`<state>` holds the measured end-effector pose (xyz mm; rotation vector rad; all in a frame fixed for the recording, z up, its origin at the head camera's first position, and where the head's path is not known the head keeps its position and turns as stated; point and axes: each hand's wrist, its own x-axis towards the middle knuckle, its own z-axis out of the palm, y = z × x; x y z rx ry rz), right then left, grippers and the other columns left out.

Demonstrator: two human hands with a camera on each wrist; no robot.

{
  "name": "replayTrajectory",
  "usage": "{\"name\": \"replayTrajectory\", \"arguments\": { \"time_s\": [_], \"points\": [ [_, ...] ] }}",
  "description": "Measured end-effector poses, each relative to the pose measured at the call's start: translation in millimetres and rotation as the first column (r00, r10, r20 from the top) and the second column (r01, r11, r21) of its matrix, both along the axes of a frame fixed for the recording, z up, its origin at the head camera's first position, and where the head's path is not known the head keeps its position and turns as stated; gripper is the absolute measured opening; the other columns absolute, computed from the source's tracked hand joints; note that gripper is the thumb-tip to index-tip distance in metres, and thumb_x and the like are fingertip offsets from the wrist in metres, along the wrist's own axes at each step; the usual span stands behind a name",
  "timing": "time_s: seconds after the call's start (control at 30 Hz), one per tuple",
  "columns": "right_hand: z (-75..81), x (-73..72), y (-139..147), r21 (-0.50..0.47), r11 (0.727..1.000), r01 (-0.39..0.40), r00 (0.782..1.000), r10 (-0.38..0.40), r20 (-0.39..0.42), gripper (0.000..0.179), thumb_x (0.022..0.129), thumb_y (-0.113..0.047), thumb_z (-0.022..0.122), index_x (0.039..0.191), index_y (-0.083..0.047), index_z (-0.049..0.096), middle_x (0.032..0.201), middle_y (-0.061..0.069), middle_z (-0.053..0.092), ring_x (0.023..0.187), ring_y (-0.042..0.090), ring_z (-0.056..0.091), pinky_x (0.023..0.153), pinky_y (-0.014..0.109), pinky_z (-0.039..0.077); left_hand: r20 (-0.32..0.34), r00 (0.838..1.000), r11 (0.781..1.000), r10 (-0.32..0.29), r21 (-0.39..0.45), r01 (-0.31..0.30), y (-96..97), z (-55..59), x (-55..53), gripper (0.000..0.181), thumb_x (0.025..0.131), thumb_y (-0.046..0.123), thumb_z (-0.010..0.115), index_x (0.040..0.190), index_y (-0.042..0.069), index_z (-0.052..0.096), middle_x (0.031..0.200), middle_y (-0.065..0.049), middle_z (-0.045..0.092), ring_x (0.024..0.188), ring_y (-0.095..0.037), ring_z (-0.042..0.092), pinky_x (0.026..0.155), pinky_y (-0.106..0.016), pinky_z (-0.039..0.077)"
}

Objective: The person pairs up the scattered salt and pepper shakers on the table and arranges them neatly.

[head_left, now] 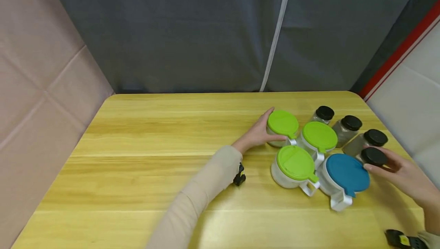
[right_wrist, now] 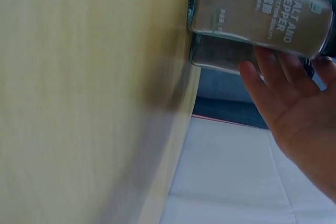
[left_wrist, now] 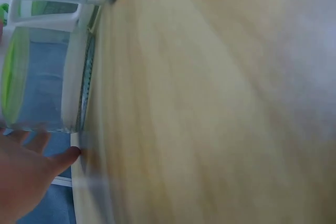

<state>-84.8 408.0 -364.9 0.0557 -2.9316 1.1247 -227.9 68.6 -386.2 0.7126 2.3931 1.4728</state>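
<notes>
Left hand (head_left: 256,134) is at the left green jar (head_left: 283,122), upright on the right part of the tabletop (head_left: 154,134). Thumb in front, fingers behind, spread wide and fairly straight; looks like contact on the jar's side, no closed grip visible. Nearer the camera: front green jar (head_left: 295,163). Then middle green jar (head_left: 319,136) farther back, blue jar (head_left: 348,172) nearer. Behind and right of these, a slanting line: back shaker (head_left: 324,112), second shaker (head_left: 351,123), third shaker (head_left: 376,137). Front shaker (head_left: 374,156) ends the line, beside the blue jar. The right hand (head_left: 409,176) is there, thumb on the near side of the cap, fingers round the far side. Grip or mere contact: can't tell.

Step in hand, my read: adjusting the outer jars of the group, one hand per end. Next move calls for light, even sideways pressure, bases flat, neighbours undisturbed.
</notes>
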Motion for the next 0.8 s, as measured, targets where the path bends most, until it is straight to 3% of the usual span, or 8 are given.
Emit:
{"name": "replayTrajectory", "arguments": {
  "time_s": [0.03,0.13,0.3,0.43,0.6,0.8],
  "points": [
    [0.4,0.0,-0.1,-0.005,1.0,-0.005,1.0,0.005,-0.001,0.058,0.086,-0.021,0.059,0.137,-0.014,0.033,0.11,-0.016,0.037,0.086,-0.016,0.036,0.058,0.012,0.041,-0.001,1.0,1.0,-0.002,0.003,0.002,0.6,-0.5,-0.6,0.1,0.069,0.037,0.074,0.142,0.022,0.008,0.144,0.001,0.016,0.127,-0.011,0.018,0.101,-0.032,0.02],
    [1.2,-0.4,-1.4,-0.015,1.0,-0.018,1.0,0.019,0.003,0.057,0.086,-0.021,0.059,0.137,-0.017,0.033,0.109,-0.024,0.033,0.086,-0.016,0.036,0.058,0.015,0.042,-0.003,1.0,1.0,0.001,0.012,-0.001,1.9,-1.1,-1.8,0.1,0.068,0.037,0.075,0.142,0.023,0.009,0.143,0.001,0.017,0.127,-0.012,0.02,0.101,-0.032,0.021],
    [1.2,0.3,-3.2,-0.014,1.0,-0.018,1.0,0.018,-0.011,0.056,0.087,-0.02,0.058,0.137,-0.016,0.034,0.109,-0.023,0.034,0.086,-0.015,0.036,0.058,0.014,0.041,-0.027,0.999,1.0,0.02,0.0,-0.02,3.6,-0.6,-2.4,0.097,0.066,0.039,0.075,0.14,0.02,0.016,0.138,-0.001,0.027,0.121,-0.013,0.03,0.098,-0.031,0.026],
    [-0.3,0.5,-2.4,-0.018,1.0,-0.016,0.999,0.015,-0.028,0.053,0.087,-0.019,0.057,0.135,-0.015,0.036,0.109,-0.022,0.035,0.086,-0.014,0.036,0.058,0.013,0.041,-0.084,0.996,0.999,0.041,-0.01,-0.042,4.4,-0.3,-2.7,0.093,0.064,0.04,0.077,0.137,0.015,0.025,0.129,-0.002,0.037,0.113,-0.012,0.039,0.094,-0.027,0.032],
    [-1.0,0.7,-2.1,-0.026,0.999,-0.021,0.999,0.02,-0.041,0.052,0.087,-0.018,0.057,0.135,-0.014,0.037,0.108,-0.021,0.036,0.087,-0.012,0.038,0.059,0.012,0.041,-0.136,0.989,0.997,0.058,-0.047,-0.065,5.6,1.0,-2.5,0.092,0.062,0.042,0.077,0.135,0.012,0.029,0.126,-0.002,0.041,0.111,-0.012,0.041,0.092,-0.025,0.033],
    [-0.7,1.3,-3.7,-0.03,0.999,-0.013,0.998,0.011,-0.058,0.049,0.086,-0.016,0.058,0.132,-0.014,0.04,0.108,-0.021,0.037,0.085,-0.011,0.04,0.057,0.013,0.041,-0.16,0.986,0.997,0.04,-0.062,-0.051,9.7,-0.5,-3.6,0.096,0.06,0.045,0.077,0.135,0.012,0.028,0.125,0.0,0.039,0.111,-0.01,0.039,0.092,-0.024,0.032]
  ]
}}
